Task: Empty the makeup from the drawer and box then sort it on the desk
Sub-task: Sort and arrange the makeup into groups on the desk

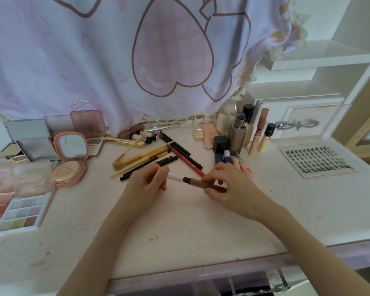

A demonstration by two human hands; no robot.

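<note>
At desk [179,221] centre, brown lip pencil [201,182] held level just above the top, white end toward 9 o'clock. Light, stiff, slick barrel, probably; best gripped mid-barrel, tip likely fragile. Left hand [146,184] at 9 o'clock, fingers curled round white end. Right hand [224,184] at 3 o'clock, fingertips pinching brown barrel. Pencil pile [158,159] at 12 o'clock.

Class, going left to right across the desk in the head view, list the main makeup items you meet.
Eyeshadow palette → pink mirror compact → pile of brushes and pencils → brown stick held by both hands → foundation bottle → false lash tray.
</note>
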